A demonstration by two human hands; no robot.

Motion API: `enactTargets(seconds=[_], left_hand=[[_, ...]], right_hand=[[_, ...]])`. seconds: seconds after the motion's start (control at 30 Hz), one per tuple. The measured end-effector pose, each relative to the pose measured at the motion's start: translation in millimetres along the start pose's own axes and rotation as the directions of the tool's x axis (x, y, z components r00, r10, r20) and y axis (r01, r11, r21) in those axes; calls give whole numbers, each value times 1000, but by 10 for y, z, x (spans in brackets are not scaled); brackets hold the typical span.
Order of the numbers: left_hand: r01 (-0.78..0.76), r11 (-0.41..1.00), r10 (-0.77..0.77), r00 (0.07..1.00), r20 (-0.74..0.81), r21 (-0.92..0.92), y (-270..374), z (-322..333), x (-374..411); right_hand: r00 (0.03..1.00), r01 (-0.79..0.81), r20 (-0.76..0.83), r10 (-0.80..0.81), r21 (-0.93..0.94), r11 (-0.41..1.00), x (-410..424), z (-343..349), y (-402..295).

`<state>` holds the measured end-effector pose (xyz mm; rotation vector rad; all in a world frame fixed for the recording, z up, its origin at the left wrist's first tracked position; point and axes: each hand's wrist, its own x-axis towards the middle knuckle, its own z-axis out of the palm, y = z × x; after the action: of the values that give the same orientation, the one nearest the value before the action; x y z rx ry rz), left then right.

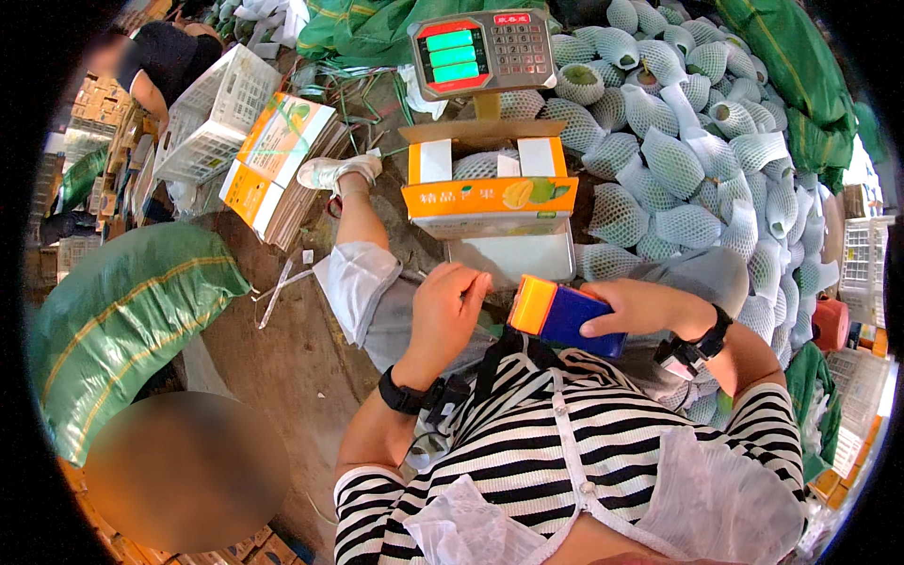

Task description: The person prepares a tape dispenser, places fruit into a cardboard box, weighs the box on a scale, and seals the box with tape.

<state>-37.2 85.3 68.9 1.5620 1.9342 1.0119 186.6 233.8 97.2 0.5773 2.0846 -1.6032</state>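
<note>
My right hand (613, 308) is closed around a blue and orange box-shaped object (565, 316) at my lap; what it is I cannot tell. Left of it, my left hand (452, 302) is raised with fingers curled and thumb near the fingertips; whether something small is between them I cannot tell. Beyond my hands an orange and white fruit carton (491, 205) stands with its top flaps up on the metal platform (515, 258) of a digital scale. Inside the carton a net-wrapped fruit shows. The scale's lit display head (484, 53) is behind the carton.
Net-wrapped green fruits (671, 162) are heaped at the right. Flattened cartons (282, 169) are stacked at the left, beside a white plastic crate (219, 113). A full green sack (134, 318) lies at far left. A person (169, 60) bends at upper left; another, blurred, is at lower left.
</note>
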Motion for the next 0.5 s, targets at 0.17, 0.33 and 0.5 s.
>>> enactTargets(seconds=[0.17,0.33,0.5], left_hand=[[68,993,-31,940,-341,98,-428,45,680],[87,844,144,914,-380,529,-712,529,1356],[238,783,75,881,-467,575,-1142,918,1704]], right_hand=[[981,-18,-194,28,53,998,20,-733,85],[759,463,-649,-55,478,746,398,-1346,109],[511,657,-859,-44,357,664,1262,-1570,-15]])
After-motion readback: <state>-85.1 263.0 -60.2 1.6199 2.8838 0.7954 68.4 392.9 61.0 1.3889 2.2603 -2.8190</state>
